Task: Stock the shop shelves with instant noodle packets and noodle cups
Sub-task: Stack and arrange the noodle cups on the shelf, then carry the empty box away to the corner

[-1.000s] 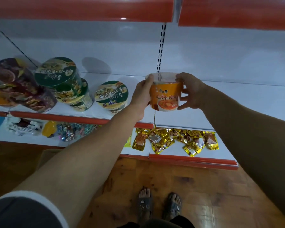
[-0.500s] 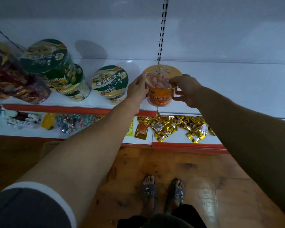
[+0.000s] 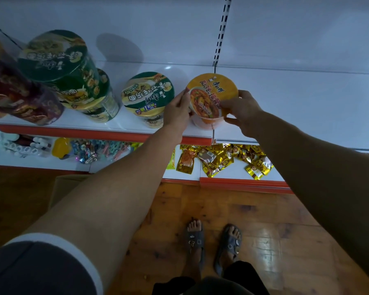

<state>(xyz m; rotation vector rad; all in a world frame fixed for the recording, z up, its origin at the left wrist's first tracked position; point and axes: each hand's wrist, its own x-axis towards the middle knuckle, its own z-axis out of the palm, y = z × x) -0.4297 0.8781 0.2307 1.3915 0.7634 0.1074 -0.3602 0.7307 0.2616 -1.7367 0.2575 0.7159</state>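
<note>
Hands on cup: left hand (image 3: 179, 109) and right hand (image 3: 241, 111) held the orange noodle cup (image 3: 211, 92) between them, one on each side.
Cup position: upright on the middle shelf (image 3: 296, 107), near the front lip, just right of the green-lidded cup (image 3: 147, 96). The base seemed down over the seam between two panels; contact was not certain.
Step, as judged: seating the cup in the row.
Doing it well: set the base flat on one panel, clear of the seam; push back from the lip; leave the green neighbour untouched; release both sides together so nothing tips.
Left hand: fingers curved against the cup's left wall, thumb by the lid edge, a close grip.
Right hand: thumb and fingers pinched the right rim and wall.
Below: gold snack packets (image 3: 222, 158) lay loose on the lower shelf.
</note>
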